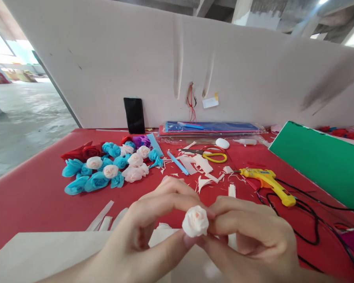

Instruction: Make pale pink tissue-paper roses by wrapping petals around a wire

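There's the white rose (195,221), bloom facing you, axis running your way; your left hand (135,230) and right hand (258,232) both pinch it, equally close. Beyond the rose, rightward, lies the glue gun (268,182); leftward, blue flowers (97,181).
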The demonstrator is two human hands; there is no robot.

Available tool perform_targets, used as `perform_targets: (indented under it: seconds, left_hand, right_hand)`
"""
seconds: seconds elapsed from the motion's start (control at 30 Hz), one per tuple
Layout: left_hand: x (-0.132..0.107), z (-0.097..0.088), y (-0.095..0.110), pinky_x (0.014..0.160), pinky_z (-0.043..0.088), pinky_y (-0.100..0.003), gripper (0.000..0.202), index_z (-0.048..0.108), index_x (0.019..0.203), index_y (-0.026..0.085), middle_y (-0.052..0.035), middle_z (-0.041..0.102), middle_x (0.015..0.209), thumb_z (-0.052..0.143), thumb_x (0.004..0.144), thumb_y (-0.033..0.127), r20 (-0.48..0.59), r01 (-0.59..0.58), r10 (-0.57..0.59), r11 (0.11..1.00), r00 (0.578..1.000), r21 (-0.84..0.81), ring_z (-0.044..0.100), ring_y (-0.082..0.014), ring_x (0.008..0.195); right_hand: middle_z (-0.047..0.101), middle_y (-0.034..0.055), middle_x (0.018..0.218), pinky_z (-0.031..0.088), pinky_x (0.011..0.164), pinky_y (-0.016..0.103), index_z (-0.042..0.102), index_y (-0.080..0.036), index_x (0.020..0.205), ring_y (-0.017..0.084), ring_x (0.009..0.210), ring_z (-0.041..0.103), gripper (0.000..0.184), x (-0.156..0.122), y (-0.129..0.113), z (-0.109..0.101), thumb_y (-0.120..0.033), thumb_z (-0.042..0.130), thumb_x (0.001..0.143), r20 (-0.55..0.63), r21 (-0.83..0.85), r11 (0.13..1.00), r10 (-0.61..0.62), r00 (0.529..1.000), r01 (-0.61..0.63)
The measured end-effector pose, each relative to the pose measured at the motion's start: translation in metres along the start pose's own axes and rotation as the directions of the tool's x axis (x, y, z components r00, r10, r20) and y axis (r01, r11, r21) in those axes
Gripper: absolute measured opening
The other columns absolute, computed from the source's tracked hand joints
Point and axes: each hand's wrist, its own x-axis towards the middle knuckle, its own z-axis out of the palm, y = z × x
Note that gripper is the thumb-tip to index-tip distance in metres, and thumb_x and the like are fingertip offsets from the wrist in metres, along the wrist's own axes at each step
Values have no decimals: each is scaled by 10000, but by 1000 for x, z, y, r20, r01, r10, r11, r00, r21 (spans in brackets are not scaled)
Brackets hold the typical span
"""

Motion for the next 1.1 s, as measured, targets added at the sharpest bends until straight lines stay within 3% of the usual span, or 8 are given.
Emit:
perform_targets:
  seconds: [0.07,0.27,0.4,0.47,0.6,0.73,0.9,1.1]
  left_hand:
    - [-1,0,0,750,477,-191,138,715,879,295,47,596,830,615,879,201,-2,-2,2,1000,1000,4,559,-119,766]
    - [-2,2,-1,786,482,-228,100,707,845,279,49,588,812,625,879,232,-32,48,-48,999,998,14,546,-117,720]
    - [-3,0,0,741,477,-211,105,713,859,289,49,597,820,630,868,225,-38,34,-33,999,999,27,541,-123,733]
    - [-4,-1,0,680,465,-200,126,720,878,300,48,603,825,622,870,222,-34,23,-22,999,999,43,536,-124,729]
    - [-5,-1,-1,633,444,-198,128,713,859,302,51,606,818,625,863,209,-35,6,-4,998,999,63,522,-119,702]
    - [-6,2,-1,628,446,-200,143,707,883,307,49,610,830,626,859,191,-28,7,-5,999,1000,52,529,-119,703]
    - [-8,3,0,595,456,-198,124,701,861,296,42,617,850,634,853,192,-23,37,-36,999,999,19,543,-121,692]
    - [-6,2,-3,696,489,-185,206,711,923,329,50,634,862,616,863,156,-31,-19,21,998,999,55,580,-130,781]
  right_hand:
    - [639,29,461,414,362,155,638,-113,483,78,367,528,219,1,-3,-1,-4,763,627,-85,32,999,-5,996,8]
    - [644,54,468,439,381,155,643,-94,495,86,388,537,198,-1,-7,-5,23,717,636,35,-32,999,34,999,-33]
    - [621,34,445,384,346,138,600,-108,455,66,362,494,240,-2,-4,-1,-1,711,639,-98,4,1000,13,995,-12]
    - [619,23,449,402,363,147,610,-115,472,72,375,501,225,-3,-2,2,-9,716,639,-29,-22,999,38,999,-38]
    - [584,-5,428,322,331,144,586,-128,457,49,348,440,227,-5,-2,5,-35,685,640,-187,31,999,12,982,-6]
    - [641,7,474,372,353,135,590,-125,466,50,366,490,238,-5,-4,4,6,712,622,-75,-113,994,-8,997,0]
    - [555,-53,429,231,298,150,532,-162,468,20,325,376,269,-10,6,14,-96,714,655,-281,-84,993,-98,955,78]
    - [544,-56,428,238,308,165,503,-162,466,23,331,379,306,-11,9,18,-119,704,692,-287,-117,991,-101,953,70]
